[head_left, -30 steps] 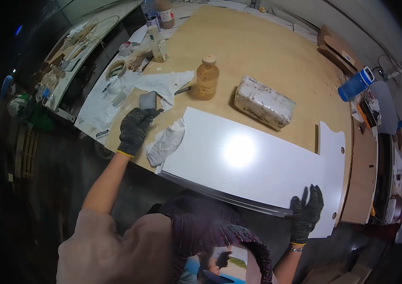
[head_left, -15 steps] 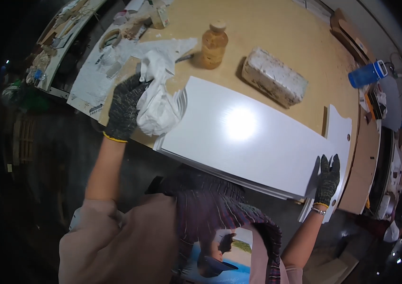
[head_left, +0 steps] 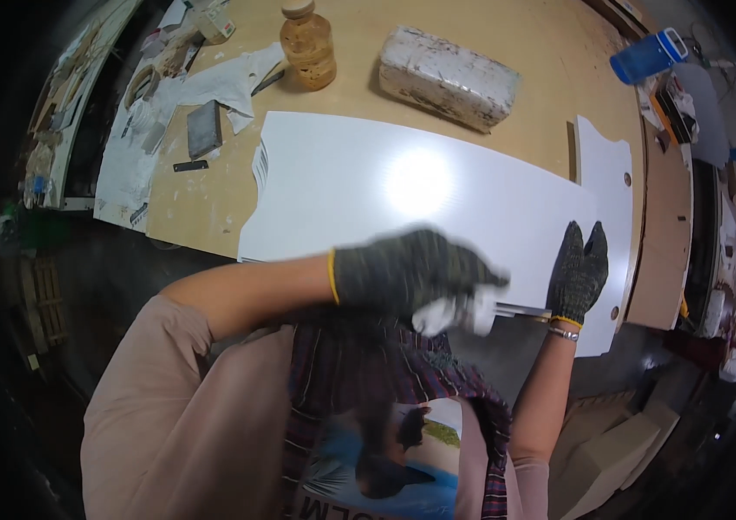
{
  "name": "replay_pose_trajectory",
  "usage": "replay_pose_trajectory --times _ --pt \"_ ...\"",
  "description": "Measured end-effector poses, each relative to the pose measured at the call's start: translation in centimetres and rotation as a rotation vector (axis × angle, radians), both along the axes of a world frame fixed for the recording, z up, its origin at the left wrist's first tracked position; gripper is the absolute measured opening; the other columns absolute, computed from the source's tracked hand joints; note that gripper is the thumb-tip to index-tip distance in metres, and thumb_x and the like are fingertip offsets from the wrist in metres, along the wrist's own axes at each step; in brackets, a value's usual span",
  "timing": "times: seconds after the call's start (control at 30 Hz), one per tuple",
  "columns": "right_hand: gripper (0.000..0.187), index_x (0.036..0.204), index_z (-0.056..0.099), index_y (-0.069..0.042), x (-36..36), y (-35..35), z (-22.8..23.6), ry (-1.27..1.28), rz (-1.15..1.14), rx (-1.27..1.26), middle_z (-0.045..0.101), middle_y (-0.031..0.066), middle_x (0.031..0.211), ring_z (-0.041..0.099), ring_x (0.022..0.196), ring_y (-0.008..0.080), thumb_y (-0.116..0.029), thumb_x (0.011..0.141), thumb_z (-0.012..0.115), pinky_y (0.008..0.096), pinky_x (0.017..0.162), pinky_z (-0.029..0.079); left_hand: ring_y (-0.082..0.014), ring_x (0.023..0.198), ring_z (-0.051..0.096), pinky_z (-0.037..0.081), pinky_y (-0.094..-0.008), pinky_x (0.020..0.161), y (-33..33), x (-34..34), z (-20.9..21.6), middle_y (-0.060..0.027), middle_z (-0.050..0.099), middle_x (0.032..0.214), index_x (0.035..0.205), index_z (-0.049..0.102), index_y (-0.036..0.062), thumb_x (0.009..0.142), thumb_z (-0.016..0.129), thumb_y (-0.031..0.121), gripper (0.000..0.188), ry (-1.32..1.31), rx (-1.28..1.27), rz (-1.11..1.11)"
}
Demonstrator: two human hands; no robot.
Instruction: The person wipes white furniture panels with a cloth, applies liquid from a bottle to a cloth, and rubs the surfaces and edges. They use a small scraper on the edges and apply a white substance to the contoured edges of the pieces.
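White laminate filled my view: the long white panel (head_left: 411, 195) lay flat on the plywood bench (head_left: 515, 43), its near edge overhanging toward me, within reach of both arms. My left hand (head_left: 407, 276), gloved and blurred, was clenched around a crumpled white rag (head_left: 455, 314) at that near edge. My right hand (head_left: 578, 270) lay flat, fingers together, near the panel's end, seemingly steadying it. An amber jar (head_left: 307, 43) and a wrapped block (head_left: 448, 76) stood beyond.
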State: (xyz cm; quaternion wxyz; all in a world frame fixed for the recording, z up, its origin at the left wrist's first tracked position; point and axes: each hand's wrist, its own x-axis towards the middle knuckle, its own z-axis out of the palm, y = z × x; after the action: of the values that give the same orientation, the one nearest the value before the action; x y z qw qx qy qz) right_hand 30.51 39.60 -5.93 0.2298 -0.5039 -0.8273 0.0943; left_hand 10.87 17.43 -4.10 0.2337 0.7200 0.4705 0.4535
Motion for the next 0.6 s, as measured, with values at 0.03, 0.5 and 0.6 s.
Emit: replay_pose_trajectory --times 0.03,0.5,0.6 --pt "0.051 0.125 0.058 0.006 -0.4 -0.2 0.3 -0.071 0.019 0.063 0.061 0.0250 0.125 0.061 0.112 0.0360 -0.031 0.091 0.066 0.0398 0.098 0.047 -0.0267 0.098 0.067 0.054 -0.0367 0.085 0.8 -2.6 0.5 -0.0151 0.067 0.114 0.128 0.058 0.0029 0.092 0.060 0.020 0.040 -0.147 -0.029 0.125" --pt "0.036 0.126 0.059 0.005 3.0 -4.7 0.8 0.417 0.015 -0.238 0.065 0.0166 0.123 0.062 0.110 0.0221 -0.008 0.092 0.064 0.0328 0.096 0.047 -0.0295 0.142 0.031 0.016 -0.0442 0.120 10.1 6.1 -0.7 -0.0160 0.044 0.147 0.139 0.046 0.0007 0.091 0.056 0.046 0.067 0.645 -0.039 0.082" --pt "0.044 0.127 0.056 0.005 4.5 -6.4 1.5 0.267 0.110 -0.059 0.062 0.0226 0.122 0.060 0.115 0.0335 -0.014 0.089 0.068 0.0389 0.099 0.047 -0.0289 0.132 0.044 0.027 -0.0436 0.114 10.9 0.3 1.4 -0.0145 0.051 0.140 0.132 0.053 0.0043 0.091 0.059 0.036 0.052 0.472 -0.251 0.249"
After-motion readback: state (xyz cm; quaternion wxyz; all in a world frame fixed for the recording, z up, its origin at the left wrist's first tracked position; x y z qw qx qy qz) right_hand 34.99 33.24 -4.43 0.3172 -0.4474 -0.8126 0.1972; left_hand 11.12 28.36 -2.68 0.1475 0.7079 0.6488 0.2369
